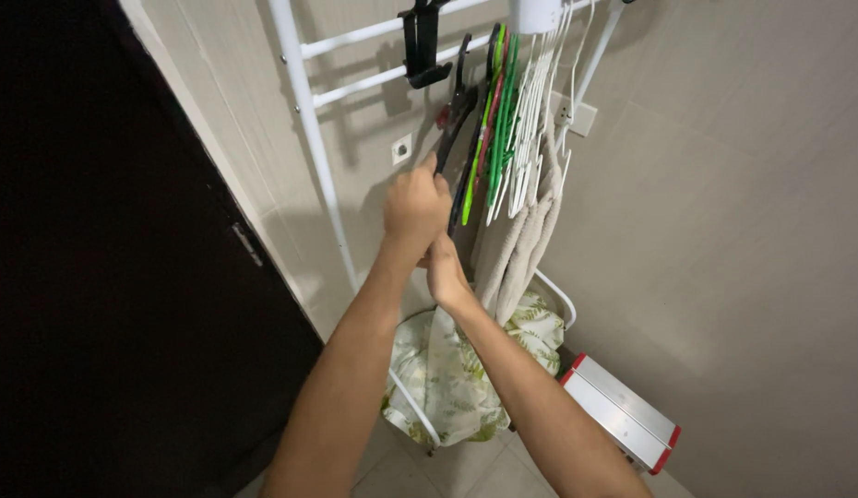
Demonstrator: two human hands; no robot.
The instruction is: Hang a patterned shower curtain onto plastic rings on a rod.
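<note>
The left hand is closing around a dark hanger hanging on the white rack. The right hand is sitting behind it, grip unclear. Judgement: lifting off is underway; unhooking needs clearance from the neighbouring green hangers.

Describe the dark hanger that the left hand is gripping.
The dark hanger looks like black plastic, thin and flat. It hangs tilted from the white rack rail, leftmost in a bunch of green and white hangers. The left hand closes round its lower end; the right hand sits just below.
</note>
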